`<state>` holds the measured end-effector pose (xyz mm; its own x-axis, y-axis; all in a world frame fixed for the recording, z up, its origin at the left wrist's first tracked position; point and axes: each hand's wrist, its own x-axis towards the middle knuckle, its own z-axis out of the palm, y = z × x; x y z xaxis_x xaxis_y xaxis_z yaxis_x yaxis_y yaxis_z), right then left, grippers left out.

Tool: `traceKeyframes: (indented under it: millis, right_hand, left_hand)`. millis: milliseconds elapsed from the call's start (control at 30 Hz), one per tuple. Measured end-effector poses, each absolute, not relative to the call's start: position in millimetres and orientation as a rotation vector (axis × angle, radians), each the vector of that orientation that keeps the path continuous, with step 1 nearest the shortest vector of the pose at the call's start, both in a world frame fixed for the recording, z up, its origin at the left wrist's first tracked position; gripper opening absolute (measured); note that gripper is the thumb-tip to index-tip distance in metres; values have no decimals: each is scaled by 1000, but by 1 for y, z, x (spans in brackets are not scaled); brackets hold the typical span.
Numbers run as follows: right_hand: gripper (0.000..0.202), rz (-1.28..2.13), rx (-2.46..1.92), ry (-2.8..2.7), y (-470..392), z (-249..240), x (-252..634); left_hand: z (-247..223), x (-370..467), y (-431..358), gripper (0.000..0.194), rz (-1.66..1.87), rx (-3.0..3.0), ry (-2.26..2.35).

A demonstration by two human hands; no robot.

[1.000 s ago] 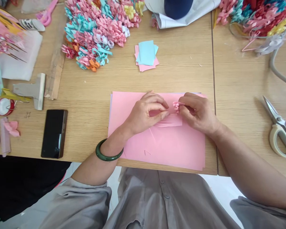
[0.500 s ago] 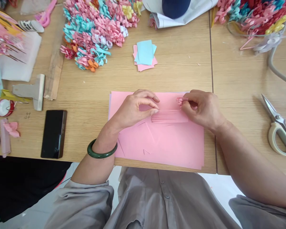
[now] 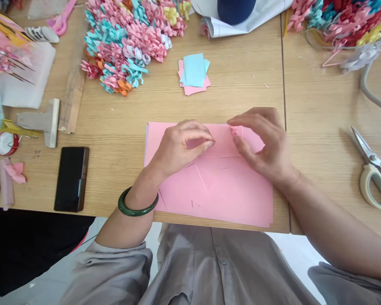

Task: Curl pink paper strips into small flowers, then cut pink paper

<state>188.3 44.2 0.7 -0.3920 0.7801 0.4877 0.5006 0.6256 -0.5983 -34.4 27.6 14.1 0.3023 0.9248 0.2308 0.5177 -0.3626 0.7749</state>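
Observation:
A pink paper strip lies over the larger pink sheets, its lower edge faintly visible against the same colour. At its left end, my left hand pinches thumb and forefinger together on the strip; the exact contact is hidden by the fingertips. A small cluster of curled pink paper fringe sits between the thumb and forefinger of my right hand. That hand's other fingers arch away, slightly blurred. Thin slivers of pink paper rest on the sheets below.
Small blue and pink paper squares are stacked beyond the sheets. A heap of coloured curled paper lies at the back left. White-handled scissors are at right; a phone and a metal scraper are at left.
My right hand has shifted slightly left, its fingers opening from a tight fist around the curled fringe. The strip's slits, plain before, no longer show. My left hand has barely moved.

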Motion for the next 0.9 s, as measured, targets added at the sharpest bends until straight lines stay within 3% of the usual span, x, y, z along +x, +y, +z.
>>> traceKeyframes:
  millis: [167,433,700,900]
  right_hand:
    - [11,541,-891,-2186,39,-10,180]
    - [14,588,-989,-2147,43,-10,185]
    - [11,547,-1102,-2112,46,-6,189]
    - [10,542,-1097,-2127,44,-7,188]
  left_hand:
    - [14,-28,22,8,899,1965,1190]
    - [12,-28,23,7,898,1881,1260]
    - [12,-25,22,25,996,1468,1372]
    - [10,-16,17,12,950,1438,1337]
